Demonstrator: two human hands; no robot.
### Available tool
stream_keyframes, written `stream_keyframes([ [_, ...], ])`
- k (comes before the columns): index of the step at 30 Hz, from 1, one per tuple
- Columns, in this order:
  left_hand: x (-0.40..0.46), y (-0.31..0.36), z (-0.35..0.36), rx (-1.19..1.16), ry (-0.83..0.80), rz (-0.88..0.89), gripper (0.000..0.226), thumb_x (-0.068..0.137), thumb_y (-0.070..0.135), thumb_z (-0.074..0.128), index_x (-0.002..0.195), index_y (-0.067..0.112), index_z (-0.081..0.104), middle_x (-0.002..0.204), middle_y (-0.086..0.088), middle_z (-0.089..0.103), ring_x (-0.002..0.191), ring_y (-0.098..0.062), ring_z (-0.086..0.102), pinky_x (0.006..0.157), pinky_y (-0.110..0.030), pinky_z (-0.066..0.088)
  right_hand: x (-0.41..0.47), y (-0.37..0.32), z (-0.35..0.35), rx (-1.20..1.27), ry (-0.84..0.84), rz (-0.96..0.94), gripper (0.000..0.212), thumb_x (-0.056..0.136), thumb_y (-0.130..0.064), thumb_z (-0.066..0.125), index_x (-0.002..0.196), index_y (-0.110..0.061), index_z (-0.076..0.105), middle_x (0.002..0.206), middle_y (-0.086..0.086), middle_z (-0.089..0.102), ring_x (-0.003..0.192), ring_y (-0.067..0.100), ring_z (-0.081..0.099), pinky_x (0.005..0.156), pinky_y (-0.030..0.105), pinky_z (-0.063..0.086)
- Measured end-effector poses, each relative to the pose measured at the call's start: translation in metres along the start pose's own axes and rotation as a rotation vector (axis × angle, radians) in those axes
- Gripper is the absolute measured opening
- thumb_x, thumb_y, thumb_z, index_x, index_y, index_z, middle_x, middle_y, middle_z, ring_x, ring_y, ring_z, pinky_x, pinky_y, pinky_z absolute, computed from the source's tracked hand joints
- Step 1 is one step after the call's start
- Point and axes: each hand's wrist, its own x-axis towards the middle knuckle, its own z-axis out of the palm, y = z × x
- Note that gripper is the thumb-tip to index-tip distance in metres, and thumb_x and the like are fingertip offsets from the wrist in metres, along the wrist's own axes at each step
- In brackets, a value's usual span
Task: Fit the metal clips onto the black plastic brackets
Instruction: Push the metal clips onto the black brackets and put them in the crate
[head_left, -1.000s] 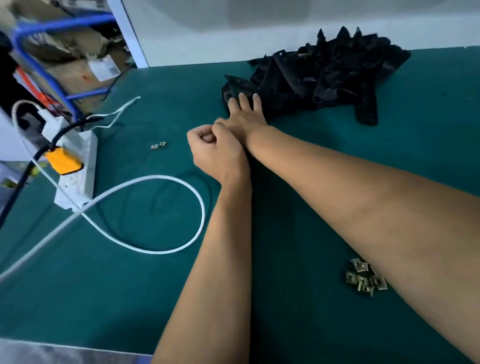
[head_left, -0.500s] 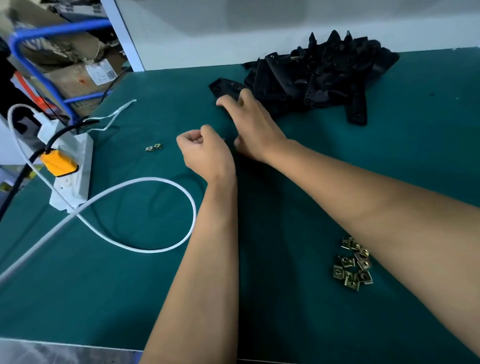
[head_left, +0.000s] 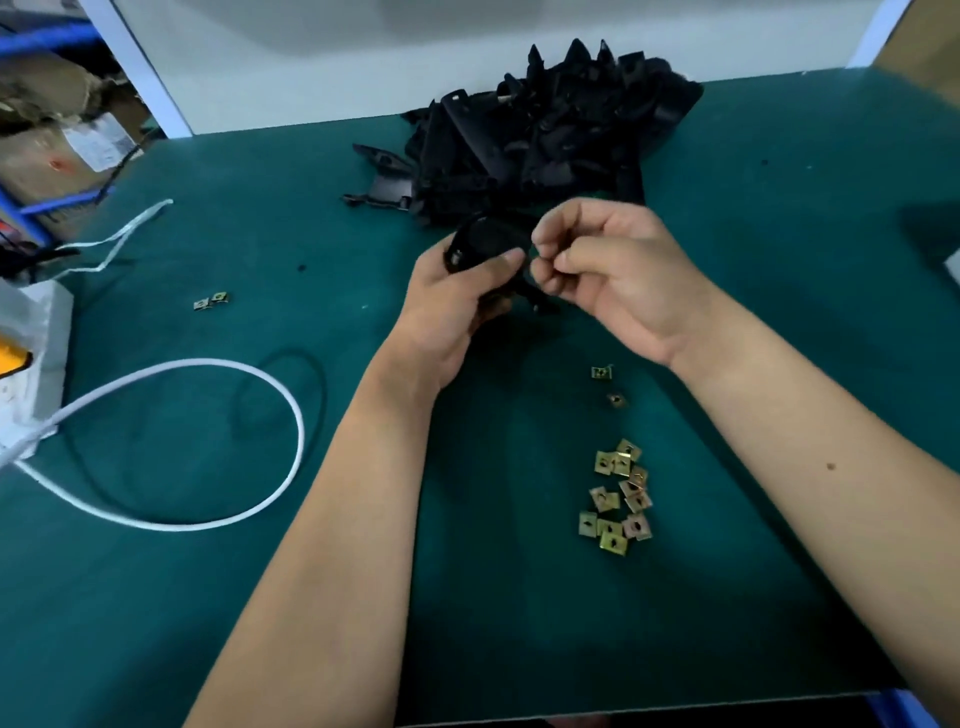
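Between curled fingers of left hand (head_left: 457, 306) and right hand (head_left: 618, 270) — one black bracket (head_left: 480, 244), half hidden; pinched clip unseen

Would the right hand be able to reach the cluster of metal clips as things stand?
Probably yes: the cluster of metal clips lies uncovered just below the right hand, though its fingers are busy at the black bracket.

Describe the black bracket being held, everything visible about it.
The bracket is black and looks like matte plastic, with a rounded upper end and a small opening near its left edge. It is lifted off the green table, just in front of the bracket pile. The left hand grips it from below, thumb across its face. The right hand pinches at its right edge; whether a clip sits there is hidden. Its lower part pokes out beneath the hands.
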Motion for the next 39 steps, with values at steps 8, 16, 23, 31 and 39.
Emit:
stream_keyframes([
  [8, -0.007, 0.004, -0.002, 0.424, 0.593, 0.689, 0.023, 0.075, 0.002, 0.059, 0.097, 0.009, 0.055, 0.080, 0.006, 0.051, 0.070, -0.012, 0.046, 0.067, -0.030, 0.045, -0.038, -0.007, -0.053, -1.197, -0.220, 0.040, 0.022, 0.074, -0.039, 0.089, 0.088, -0.030, 0.074, 0.084, -0.012, 0.069, 0.078, 0.005, 0.060, 0.072, 0.026, 0.049],
  [16, -0.015, -0.003, 0.020, 1.064, 0.583, 0.749, 0.041, 0.077, 0.017, 0.056, 0.115, 0.014, 0.070, 0.100, -0.003, 0.066, 0.091, -0.024, 0.056, 0.078, -0.026, 0.042, -0.036, 0.010, -0.041, -1.055, -0.084, -0.108, 0.013, 0.088, -0.019, 0.081, 0.085, -0.017, 0.069, 0.080, -0.006, 0.071, 0.073, 0.009, 0.064, 0.073, 0.031, 0.052],
  [23, 0.001, -0.008, 0.012, 1.530, 0.395, 0.548, 0.058, 0.095, 0.059, 0.046, 0.138, 0.021, 0.055, 0.133, -0.006, 0.057, 0.135, -0.030, 0.045, 0.122, -0.053, 0.017, -0.032, 0.025, -0.032, -0.613, 0.090, -0.171, 0.003, 0.095, -0.017, 0.072, 0.096, -0.014, 0.071, 0.074, 0.004, 0.075, 0.060, 0.015, 0.065, 0.056, 0.023, 0.050],
  [31, -0.003, -0.002, 0.012, 1.404, 0.335, 0.454, 0.072, 0.098, 0.073, 0.020, 0.103, 0.022, 0.070, 0.093, -0.006, 0.064, 0.088, -0.031, 0.060, 0.071, -0.038, 0.040, -0.028, 0.029, -0.033, -0.294, 0.185, -0.103, 0.017, 0.092, 0.003, 0.071, 0.107, -0.004, 0.075, 0.089, 0.011, 0.079, 0.073, 0.016, 0.071, 0.066, 0.022, 0.055],
  [39, -0.011, -0.003, 0.019, 1.289, 0.423, 0.252, 0.070, 0.101, 0.070, 0.031, 0.062, 0.014, 0.046, 0.059, -0.002, 0.052, 0.057, -0.028, 0.049, 0.053, -0.037, 0.028, -0.031, 0.029, -0.027, -0.312, 0.177, -0.103, 0.018, 0.096, 0.005, 0.065, 0.111, -0.002, 0.074, 0.091, 0.010, 0.079, 0.071, 0.020, 0.073, 0.058, 0.024, 0.055],
])
